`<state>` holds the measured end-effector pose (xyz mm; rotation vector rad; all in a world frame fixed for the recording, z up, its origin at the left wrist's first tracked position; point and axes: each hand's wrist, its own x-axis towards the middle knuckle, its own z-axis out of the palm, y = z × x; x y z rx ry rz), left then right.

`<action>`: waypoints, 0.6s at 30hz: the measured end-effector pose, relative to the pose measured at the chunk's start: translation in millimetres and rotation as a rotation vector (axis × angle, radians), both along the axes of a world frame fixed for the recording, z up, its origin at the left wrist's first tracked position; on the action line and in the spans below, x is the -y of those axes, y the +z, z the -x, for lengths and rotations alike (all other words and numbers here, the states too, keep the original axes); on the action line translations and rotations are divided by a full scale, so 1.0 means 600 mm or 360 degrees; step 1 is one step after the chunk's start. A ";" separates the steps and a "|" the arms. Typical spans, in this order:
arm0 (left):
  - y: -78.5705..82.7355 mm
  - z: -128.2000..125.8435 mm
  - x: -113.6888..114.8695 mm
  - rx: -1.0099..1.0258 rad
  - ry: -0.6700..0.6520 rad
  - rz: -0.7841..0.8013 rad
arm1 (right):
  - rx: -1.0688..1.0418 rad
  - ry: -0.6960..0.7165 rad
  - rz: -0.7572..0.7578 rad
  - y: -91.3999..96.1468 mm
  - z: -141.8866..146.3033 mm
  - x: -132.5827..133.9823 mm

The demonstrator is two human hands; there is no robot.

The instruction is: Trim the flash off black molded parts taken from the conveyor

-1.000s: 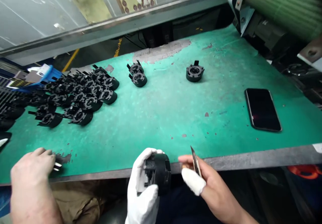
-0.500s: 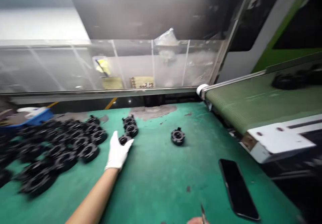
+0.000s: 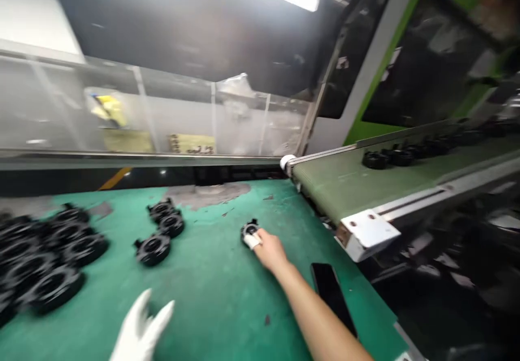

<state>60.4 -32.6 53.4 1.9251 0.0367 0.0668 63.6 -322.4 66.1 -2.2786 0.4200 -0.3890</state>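
Head view: bare right hand, white cover on one digit, touches a lone black ring part at frame center on the green bench, too blurred to tell if the fingers are closed on it. White-gloved left hand at bottom, left of center, digits spread apart. Three ring parts left of center, ring pile far left, phone lower right by the right forearm, conveyor belt with more rings at right.

Left grip agape, right grip farther forward
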 end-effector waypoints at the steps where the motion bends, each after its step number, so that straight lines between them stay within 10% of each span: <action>1: -0.009 0.019 -0.014 -0.0162 -0.0061 0.0054 | -0.0017 0.0039 0.0005 -0.004 0.011 -0.013; 7: -0.069 0.129 -0.036 0.0069 -0.0850 -0.0099 | -0.0248 0.0734 -0.0173 -0.069 0.201 -0.164; 11: -0.094 0.183 -0.051 0.0246 -0.1002 -0.0309 | -0.0265 0.0900 -0.0467 -0.088 0.341 -0.200; 18: -0.105 0.206 -0.084 0.0424 -0.0952 -0.0599 | -0.0386 0.0909 0.0360 -0.056 0.407 -0.170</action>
